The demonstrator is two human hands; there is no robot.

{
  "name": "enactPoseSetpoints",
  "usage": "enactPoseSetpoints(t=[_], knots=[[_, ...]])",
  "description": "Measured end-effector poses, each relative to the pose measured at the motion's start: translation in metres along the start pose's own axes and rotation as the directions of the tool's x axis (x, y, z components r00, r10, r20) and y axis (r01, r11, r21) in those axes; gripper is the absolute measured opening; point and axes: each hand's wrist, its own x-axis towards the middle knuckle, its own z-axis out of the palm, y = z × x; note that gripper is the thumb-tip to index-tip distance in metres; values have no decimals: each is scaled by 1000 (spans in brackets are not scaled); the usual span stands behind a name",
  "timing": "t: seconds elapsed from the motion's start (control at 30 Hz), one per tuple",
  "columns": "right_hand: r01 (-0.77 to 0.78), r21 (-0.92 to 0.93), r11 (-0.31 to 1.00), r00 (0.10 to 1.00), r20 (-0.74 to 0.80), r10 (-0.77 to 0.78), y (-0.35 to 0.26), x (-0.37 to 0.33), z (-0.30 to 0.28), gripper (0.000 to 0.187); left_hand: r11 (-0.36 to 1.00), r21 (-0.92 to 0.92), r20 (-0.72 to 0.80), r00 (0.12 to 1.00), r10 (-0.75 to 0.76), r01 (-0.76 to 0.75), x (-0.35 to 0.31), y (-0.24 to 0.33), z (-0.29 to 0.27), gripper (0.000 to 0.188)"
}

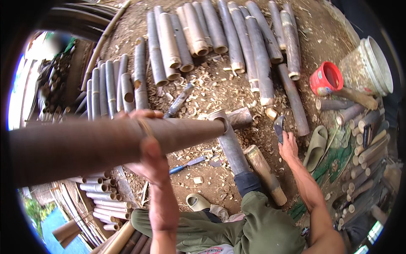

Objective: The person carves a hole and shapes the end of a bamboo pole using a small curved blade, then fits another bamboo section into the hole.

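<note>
My left hand (152, 163) is closed around a thick bamboo pole (186, 132) that reaches in from the left edge. The pole's far end meets the scooped top of a shorter bamboo piece (234, 150), which leans from my leg toward the ground; how deep it sits is hidden. Down at the right, my right hand (288, 146) grips a dark hand tool (279, 128), its kind unclear. Just beyond the tool lies a pale cut block (271, 113). A blue-handled chisel (188, 164) rests on the ground between my arms.
Rows of cut bamboo (253, 55) lie across the far ground among shavings. More bamboo is stacked at the left (105, 199) and right (359, 169). A red pail (323, 80) and a whitish bucket (363, 63) stand far right. A loose sandal (315, 148) lies beside my right arm.
</note>
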Motion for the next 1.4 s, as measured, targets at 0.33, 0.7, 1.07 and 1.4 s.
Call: enactPoseSetpoints(t=[0.33, 0.7, 1.07, 1.4], knots=[[-160, 277, 947, 987, 64, 149, 4, -114, -78, 57, 195, 970, 24, 747, -665, 143, 32, -90, -216, 72], [-257, 60, 964, 966, 13, 257, -70, -178, -224, 56, -239, 938, -200, 172, -965, -250, -67, -163, -329, 71], [-133, 192, 972, 941, 333, 63, -132, -87, -216, 65, 536, 818, 558, -65, -827, 208, -64, -107, -143, 69], [776, -21, 630, 480, 667, -569, -226, 90, -167, 42, -323, -584, 615, 146, -775, 744, -202, -133, 43, 74]])
